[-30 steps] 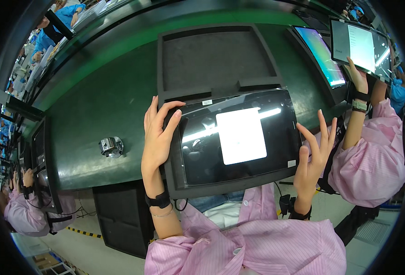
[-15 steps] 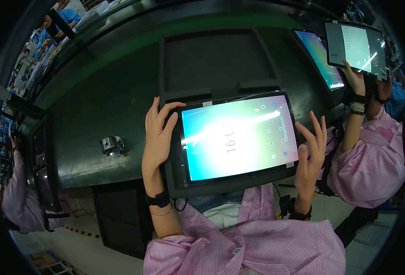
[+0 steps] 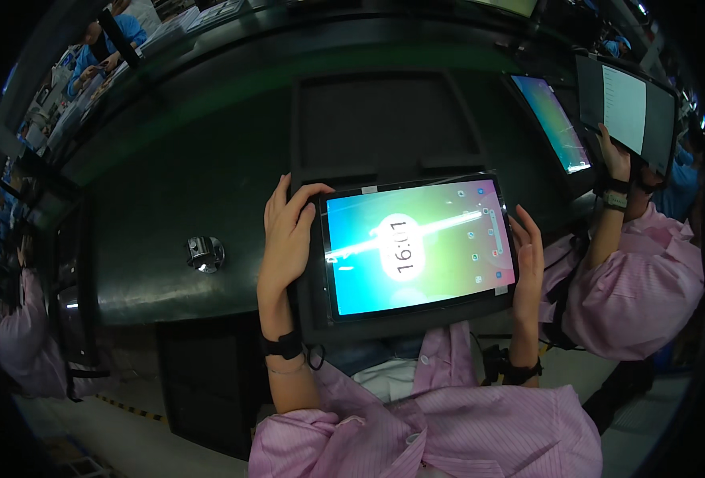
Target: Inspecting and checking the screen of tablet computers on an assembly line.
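Note:
A tablet (image 3: 440, 263) with a lit blue, green and pink screen rests in front of me on a black foam tray (image 3: 400, 324). A clock readout and small icons show on its screen, with a strip of glare across it. My left hand (image 3: 291, 231) grips its left side, thumb along the edge and a finger at the upper left corner. At the right edge my right hand (image 3: 529, 259) closes on the tablet, its thumb side hidden from me. Both wrists wear black bands.
Beyond the tablet lies the tray's dark recessed part (image 3: 384, 119). A shiny metal roll-shaped object (image 3: 206, 254) sits on the dark table to the left. At right, a co-worker in pink (image 3: 639, 279) holds another tablet (image 3: 627, 111), beside a lit tablet (image 3: 551, 123).
My right hand has come in from beside the tablet to its right edge. The screen's glow has dimmed, so its clock is clearer. The co-worker's tablet has tilted.

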`<action>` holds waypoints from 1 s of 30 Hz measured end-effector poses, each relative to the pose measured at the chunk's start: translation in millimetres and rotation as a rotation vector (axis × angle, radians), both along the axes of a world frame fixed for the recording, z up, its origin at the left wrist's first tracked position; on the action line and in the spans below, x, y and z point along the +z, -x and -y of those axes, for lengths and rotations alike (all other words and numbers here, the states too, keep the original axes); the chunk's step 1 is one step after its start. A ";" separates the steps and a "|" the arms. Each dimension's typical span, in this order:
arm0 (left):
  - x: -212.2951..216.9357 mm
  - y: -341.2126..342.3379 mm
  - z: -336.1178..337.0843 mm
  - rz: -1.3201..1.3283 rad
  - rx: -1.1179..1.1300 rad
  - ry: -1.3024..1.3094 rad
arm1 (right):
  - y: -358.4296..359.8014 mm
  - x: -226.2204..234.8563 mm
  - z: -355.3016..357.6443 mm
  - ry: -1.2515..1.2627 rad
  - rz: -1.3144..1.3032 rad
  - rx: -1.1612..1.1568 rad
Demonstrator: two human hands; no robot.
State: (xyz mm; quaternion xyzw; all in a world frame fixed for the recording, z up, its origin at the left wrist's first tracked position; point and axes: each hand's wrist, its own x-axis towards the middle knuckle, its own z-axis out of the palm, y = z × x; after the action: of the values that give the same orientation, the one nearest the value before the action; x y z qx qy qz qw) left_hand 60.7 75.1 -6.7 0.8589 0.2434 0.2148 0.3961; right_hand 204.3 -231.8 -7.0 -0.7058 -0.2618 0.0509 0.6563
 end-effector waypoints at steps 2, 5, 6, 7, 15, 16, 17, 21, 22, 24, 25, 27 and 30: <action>-0.7 0.2 -1.6 0.012 -0.001 -0.007 | 0.4 0.4 -0.9 0.019 0.000 0.025; -0.9 1.3 -3.2 0.044 0.002 0.016 | 0.3 0.7 -3.9 0.000 -0.011 0.029; -0.4 2.4 -4.1 0.074 -0.019 0.040 | 0.4 0.7 -5.3 -0.006 -0.004 0.036; 0.2 3.9 -5.2 0.089 -0.044 0.078 | 0.8 0.6 -7.0 -0.012 0.001 0.037; 6.6 11.4 -7.4 0.094 -0.062 0.016 | 3.5 0.9 -14.3 -0.027 0.066 0.039; 6.9 11.3 -6.6 0.062 -0.036 -0.024 | 3.3 1.3 -14.4 -0.020 0.068 0.029; 7.1 10.9 -6.3 0.060 -0.034 -0.022 | 3.0 1.6 -14.5 -0.002 0.057 0.005; 5.9 9.7 -6.6 0.023 -0.033 -0.018 | 3.6 2.5 -15.1 0.048 0.046 -0.004; 5.2 9.7 -6.8 0.023 -0.031 -0.030 | 4.3 2.6 -15.4 0.071 0.051 -0.019; 3.9 9.7 -7.0 0.012 -0.021 -0.032 | 5.7 2.9 -16.4 0.091 0.060 -0.032; 3.6 9.9 -7.2 0.014 -0.017 -0.036 | 6.3 3.1 -16.9 0.093 0.056 -0.036; 3.5 10.3 -6.5 0.019 -0.007 -0.032 | 6.8 3.5 -17.9 0.093 0.053 -0.039; 5.4 10.3 -3.8 0.020 0.011 -0.020 | 6.0 3.8 -18.2 0.077 0.037 -0.033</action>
State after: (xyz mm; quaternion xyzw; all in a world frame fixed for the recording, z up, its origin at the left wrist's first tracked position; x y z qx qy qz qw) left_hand 50.4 78.9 -1.3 0.8593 0.2419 0.2279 0.3888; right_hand 198.3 -213.6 -3.2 -0.7357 -0.2601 0.0371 0.6243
